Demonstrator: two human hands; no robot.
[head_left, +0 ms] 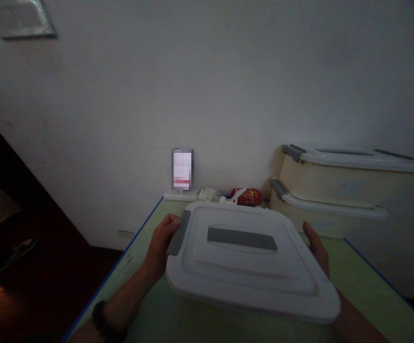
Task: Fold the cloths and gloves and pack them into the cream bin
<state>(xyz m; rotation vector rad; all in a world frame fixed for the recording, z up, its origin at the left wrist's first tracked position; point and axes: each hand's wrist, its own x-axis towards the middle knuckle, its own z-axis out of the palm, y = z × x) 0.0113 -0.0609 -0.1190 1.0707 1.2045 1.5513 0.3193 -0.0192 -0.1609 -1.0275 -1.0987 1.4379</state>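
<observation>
A white lidded storage box (250, 267) with a grey handle strip on its lid is held above the green table (146, 267), tilted toward me. My left hand (162, 240) grips its left end at the grey latch, fingers curled round it. Along the box's right side lies my right hand (316, 250), with the thumb showing on top and the fingers hidden behind the box.
Two cream storage boxes (335, 190) with white lids are stacked at the back right. Against the wall stand a small upright card (182, 169), a white power strip (182, 194) and a red packet (248, 196). The table has a blue edge; dark floor lies left.
</observation>
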